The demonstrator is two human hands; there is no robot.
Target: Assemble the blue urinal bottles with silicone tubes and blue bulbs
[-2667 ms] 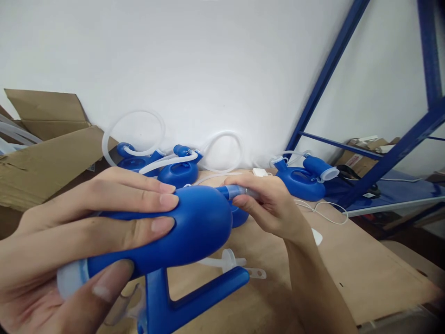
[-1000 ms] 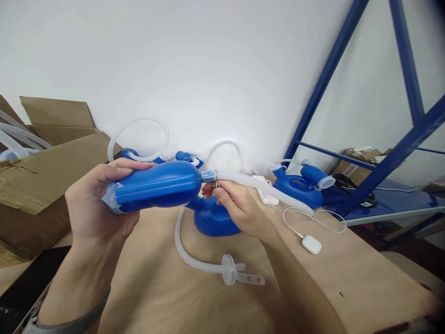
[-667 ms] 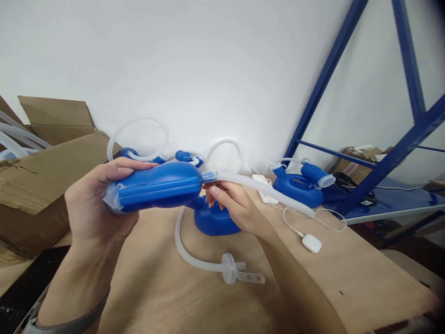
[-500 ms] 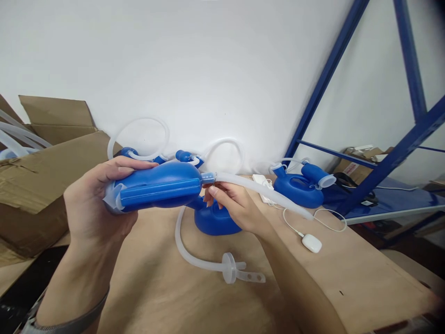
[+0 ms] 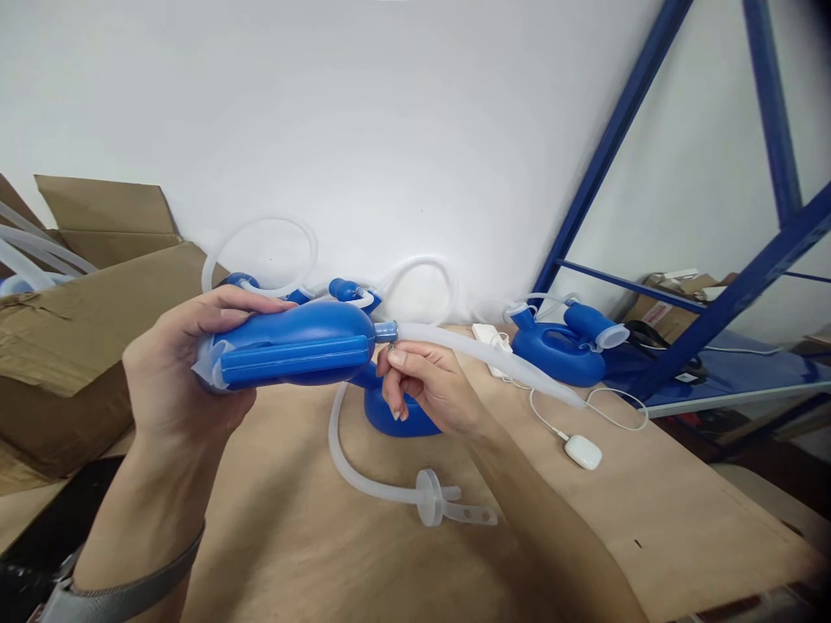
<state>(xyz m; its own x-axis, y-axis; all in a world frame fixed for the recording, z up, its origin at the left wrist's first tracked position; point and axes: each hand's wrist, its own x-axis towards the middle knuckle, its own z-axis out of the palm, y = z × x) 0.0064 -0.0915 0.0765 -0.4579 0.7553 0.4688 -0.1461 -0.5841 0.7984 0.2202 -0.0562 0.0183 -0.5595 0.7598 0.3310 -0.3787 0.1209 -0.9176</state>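
My left hand (image 5: 185, 372) is wrapped round a blue plastic bottle (image 5: 295, 344), held level above the table with its narrow spout pointing right. A clear flexible tube (image 5: 486, 359) is fitted on that spout and runs down to the right. My right hand (image 5: 421, 385) pinches a small metal clip at the joint of spout and tube, just under it. Behind my right hand another blue bottle (image 5: 396, 415) lies on the table, its own clear tube (image 5: 363, 480) curling forward to a flanged end piece (image 5: 438, 509).
More blue bottles with looped tubes stand along the wall (image 5: 344, 294) and at the right (image 5: 562, 346). An open cardboard box (image 5: 71, 311) sits left. A white puck on a cable (image 5: 581, 452) lies right. A blue metal rack (image 5: 733, 294) rises at the right.
Since 2.7 s ago the bottle has moved away from my face and turned level. Over the last second my right fingers shifted slightly left along the joint, curling under the spout.
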